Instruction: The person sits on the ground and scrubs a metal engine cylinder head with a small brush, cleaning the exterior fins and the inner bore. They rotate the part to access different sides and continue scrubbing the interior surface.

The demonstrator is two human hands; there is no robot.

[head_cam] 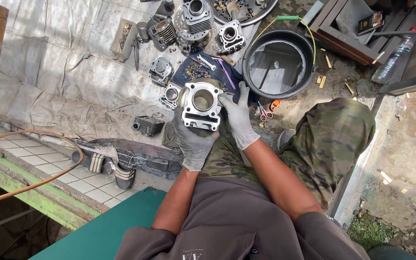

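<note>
Head view: left hand and right hand both grip cylinder, inspecting bore; next likely turning it with a steady hold

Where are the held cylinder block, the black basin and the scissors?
cylinder block (201, 113): head view, flange just below its bore.
black basin (309, 48): head view, right rim.
scissors (266, 114): head view, on the handles.
</note>
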